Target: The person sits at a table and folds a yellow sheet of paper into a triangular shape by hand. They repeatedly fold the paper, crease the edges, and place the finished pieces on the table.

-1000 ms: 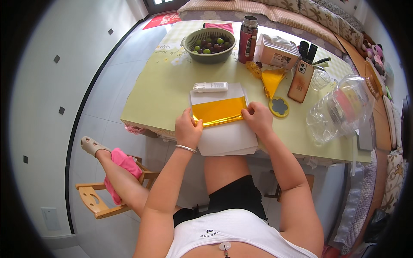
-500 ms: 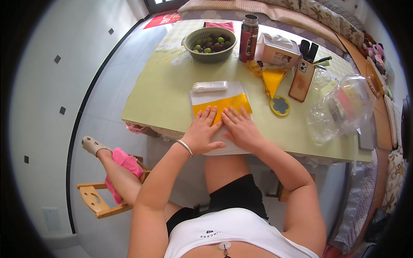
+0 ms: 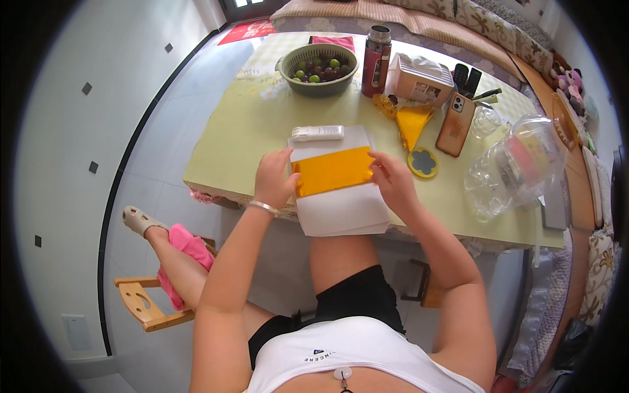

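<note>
A shiny golden-yellow paper strip (image 3: 333, 172), folded with a straight lower edge, lies slightly slanted on a small stack of white paper (image 3: 344, 217). My left hand (image 3: 273, 178) is at the strip's left end, thumb on the near side and fingers bent at the far side. At the right end, my right hand (image 3: 393, 180) pinches the edge between thumb and fingers. Just beyond the strip, a white glue-like tube or bottle (image 3: 318, 133) rests on the white paper. The undersides of my fingers are hidden.
A green colander (image 3: 295, 84) of grapes, a dark red thermos (image 3: 376, 62), a pink tissue box (image 3: 422, 80) and a phone (image 3: 456, 124) stand along the back. A yellow paper cone (image 3: 413, 124), a round yellow-rimmed disc (image 3: 422, 162) and a clear plastic bag (image 3: 514, 170) lie right.
My hands were flat on the gold paper, close together. They have moved apart to its two ends and taken hold of it; the strip now sits straighter and looks narrower.
</note>
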A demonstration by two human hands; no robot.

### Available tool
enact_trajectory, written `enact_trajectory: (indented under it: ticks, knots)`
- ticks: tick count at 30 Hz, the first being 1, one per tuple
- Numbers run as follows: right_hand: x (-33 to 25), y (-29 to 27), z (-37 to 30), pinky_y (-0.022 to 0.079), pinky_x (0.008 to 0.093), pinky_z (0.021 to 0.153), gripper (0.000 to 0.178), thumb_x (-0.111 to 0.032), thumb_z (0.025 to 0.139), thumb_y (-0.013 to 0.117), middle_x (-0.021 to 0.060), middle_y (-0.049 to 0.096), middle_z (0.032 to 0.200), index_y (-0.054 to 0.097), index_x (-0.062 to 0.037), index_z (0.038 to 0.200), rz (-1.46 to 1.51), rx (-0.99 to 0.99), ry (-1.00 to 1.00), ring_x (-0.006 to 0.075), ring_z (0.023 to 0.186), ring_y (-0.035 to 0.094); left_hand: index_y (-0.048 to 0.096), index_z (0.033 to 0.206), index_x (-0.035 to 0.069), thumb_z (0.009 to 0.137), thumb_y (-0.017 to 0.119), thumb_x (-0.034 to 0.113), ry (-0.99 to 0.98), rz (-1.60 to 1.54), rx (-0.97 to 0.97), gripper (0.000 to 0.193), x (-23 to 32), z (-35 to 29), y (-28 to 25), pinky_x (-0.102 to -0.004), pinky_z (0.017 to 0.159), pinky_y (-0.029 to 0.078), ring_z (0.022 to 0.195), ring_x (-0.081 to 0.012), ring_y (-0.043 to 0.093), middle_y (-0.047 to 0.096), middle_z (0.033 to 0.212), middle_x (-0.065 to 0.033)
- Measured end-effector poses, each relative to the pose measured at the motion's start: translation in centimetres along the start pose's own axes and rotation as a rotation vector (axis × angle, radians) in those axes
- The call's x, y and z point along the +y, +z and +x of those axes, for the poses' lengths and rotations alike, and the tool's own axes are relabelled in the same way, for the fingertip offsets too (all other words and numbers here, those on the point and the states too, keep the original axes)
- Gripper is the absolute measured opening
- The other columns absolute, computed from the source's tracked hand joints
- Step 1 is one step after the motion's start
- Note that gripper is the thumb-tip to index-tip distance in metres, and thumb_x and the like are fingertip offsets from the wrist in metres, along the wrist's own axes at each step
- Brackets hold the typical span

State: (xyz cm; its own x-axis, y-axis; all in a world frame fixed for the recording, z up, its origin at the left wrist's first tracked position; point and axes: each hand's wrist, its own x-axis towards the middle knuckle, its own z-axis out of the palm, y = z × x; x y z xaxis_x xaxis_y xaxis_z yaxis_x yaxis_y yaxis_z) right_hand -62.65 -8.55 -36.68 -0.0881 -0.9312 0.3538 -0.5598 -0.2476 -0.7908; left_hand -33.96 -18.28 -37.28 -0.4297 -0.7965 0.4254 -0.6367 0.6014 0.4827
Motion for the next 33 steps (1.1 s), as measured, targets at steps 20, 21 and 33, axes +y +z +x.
enact_trajectory:
  ticks: [20,21,33]
  knots:
    - [1.0,1.6,1.5,0.059,0.0268,0.071,0.073,0.0,0.095,0.053,0.0145,0.066,0.095,0.013,0.003,0.157,0.761,-0.117,0.642,0.0196,0.081,0.07,0.066,0.091,0.0,0.07,0.08,0.0,-0.466,-0.251,-0.184,0.025,-0.2,1.8,0.7,-0.031,0.065,0.051,0.068,-0.0164,0.06,0.065,0.074,-0.0063]
    - [1.5,1.7,1.6,0.06,0.0275,0.071,0.072,0.0,0.095,0.053,0.0143,0.066,0.094,0.015,0.0027,0.156,0.815,-0.114,0.629,0.0201,0.08,0.071,0.066,0.091,0.0,0.072,0.078,-0.001,-0.4,-0.213,-0.118,0.023,-0.3,1.1,1.0,-0.0303,0.062,0.051,0.066,-0.0159,0.06,0.065,0.073,-0.006]
    - [2.2,1.4,1.5,0.062,0.028,0.064,0.016,-0.014,0.099,0.063,0.0121,0.07,0.094,0.055,-0.0052,0.111,1.011,0.053,0.69,0.0202,0.08,0.073,0.067,0.09,0.001,0.091,0.072,0.008,-0.847,-1.063,0.102,0.008,3.4,-2.2,0.2,-0.0248,0.063,0.061,0.073,-0.0161,0.073,0.072,0.084,-0.0088]
